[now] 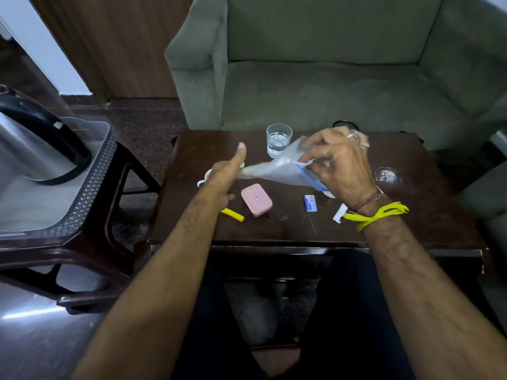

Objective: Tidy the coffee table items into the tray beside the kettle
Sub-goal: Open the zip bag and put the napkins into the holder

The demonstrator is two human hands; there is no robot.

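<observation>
My right hand (338,163) grips a clear plastic zip bag (277,167) with a blue seal, lifted above the dark coffee table (411,215). The bag's far end reaches my left hand (225,174), whose thumb points up; whether those fingers hold the bag is unclear. On the table lie a pink case (256,200), a yellow stick (232,214), a small blue packet (310,203) and a white sachet (339,213). A white object (204,180) peeks out from behind my left hand. The grey tray (90,187) with the steel kettle (30,149) stands on a stool at the left.
A glass of water (278,139) stands at the table's far edge, an upturned clear glass (386,175) at the right, a dark round object (343,124) behind. A grey-green sofa (329,78) fills the background. My knees are under the table's near edge.
</observation>
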